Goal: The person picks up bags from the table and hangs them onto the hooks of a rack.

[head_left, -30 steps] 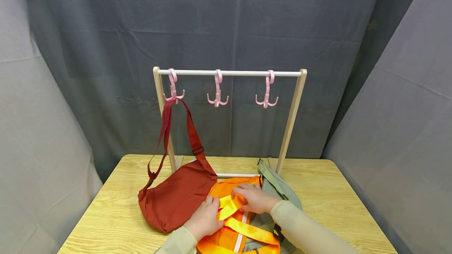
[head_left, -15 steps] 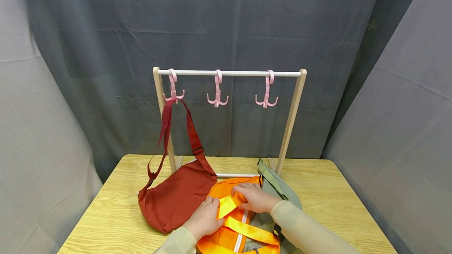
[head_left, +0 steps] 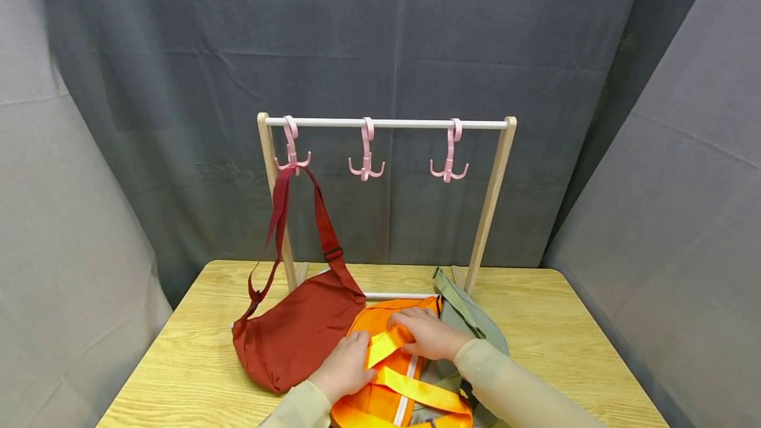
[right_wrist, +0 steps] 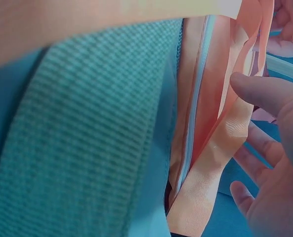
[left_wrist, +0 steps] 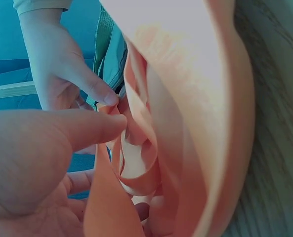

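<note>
Slight leftward nudge of your left hand (head_left: pixel 346 367) and right hand (head_left: pixel 429 335) since before, both pinching the orange strap (head_left: pixel 385 345).
Orange bag (head_left: pixel 379 403) lies on the bench (head_left: pixel 565 322), partly over the green bag (head_left: pixel 487 329); red bag (head_left: pixel 303 332) to its left, red strap (head_left: pixel 324 223) looped on the rack's (head_left: pixel 492 197) leftmost pink hook (head_left: pixel 291 144).
</note>
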`<action>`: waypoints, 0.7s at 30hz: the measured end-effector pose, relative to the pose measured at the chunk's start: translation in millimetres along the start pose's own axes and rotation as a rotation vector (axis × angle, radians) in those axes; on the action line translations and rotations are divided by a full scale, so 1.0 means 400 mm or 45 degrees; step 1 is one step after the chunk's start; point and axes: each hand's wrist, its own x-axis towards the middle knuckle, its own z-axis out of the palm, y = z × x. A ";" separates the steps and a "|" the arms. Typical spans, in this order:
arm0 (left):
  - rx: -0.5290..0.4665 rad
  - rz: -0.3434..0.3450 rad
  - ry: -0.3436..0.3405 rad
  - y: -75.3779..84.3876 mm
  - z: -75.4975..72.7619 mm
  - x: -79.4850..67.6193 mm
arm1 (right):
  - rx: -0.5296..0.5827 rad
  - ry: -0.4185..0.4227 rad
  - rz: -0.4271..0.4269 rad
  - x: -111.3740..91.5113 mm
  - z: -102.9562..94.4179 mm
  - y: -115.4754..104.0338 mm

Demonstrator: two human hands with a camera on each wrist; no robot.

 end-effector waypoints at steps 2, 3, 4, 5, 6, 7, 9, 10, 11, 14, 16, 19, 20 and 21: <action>0.006 0.005 0.005 -0.001 0.000 0.000 | 0.002 0.000 0.000 -0.001 -0.001 -0.003; 0.011 0.008 0.009 -0.001 0.001 0.001 | -0.001 0.001 0.001 -0.001 -0.001 -0.005; 0.011 0.011 0.012 -0.001 0.001 0.001 | -0.007 0.000 0.003 -0.002 -0.001 -0.006; 0.009 0.011 0.014 -0.001 0.001 0.001 | -0.008 0.000 0.004 -0.001 -0.001 -0.007; 0.003 0.011 0.011 -0.002 0.001 0.001 | -0.014 -0.004 0.008 -0.001 -0.001 -0.008; -0.004 0.008 0.005 -0.001 0.001 0.001 | -0.021 -0.006 0.011 0.000 -0.001 -0.009; -0.018 0.005 -0.003 -0.001 0.000 0.000 | -0.036 -0.015 0.020 0.002 0.002 -0.010; -0.024 0.003 -0.009 -0.001 -0.001 0.000 | -0.042 -0.019 0.020 0.004 0.004 -0.010; -0.024 0.000 -0.013 0.000 -0.001 0.000 | -0.048 -0.024 0.020 0.005 0.006 -0.012; -0.010 -0.006 -0.016 0.001 0.000 0.002 | -0.077 -0.032 0.005 0.008 0.011 -0.017; 0.005 -0.007 -0.012 0.003 0.003 0.005 | -0.104 -0.033 -0.020 0.009 0.013 -0.024; 0.004 -0.004 -0.005 0.005 0.007 0.008 | -0.154 -0.022 -0.064 0.010 0.016 -0.033; 0.004 0.003 0.001 0.006 0.006 0.008 | -0.172 -0.016 -0.077 0.010 0.017 -0.037; 0.001 0.010 0.008 0.006 0.007 0.008 | -0.189 -0.010 -0.087 0.009 0.019 -0.040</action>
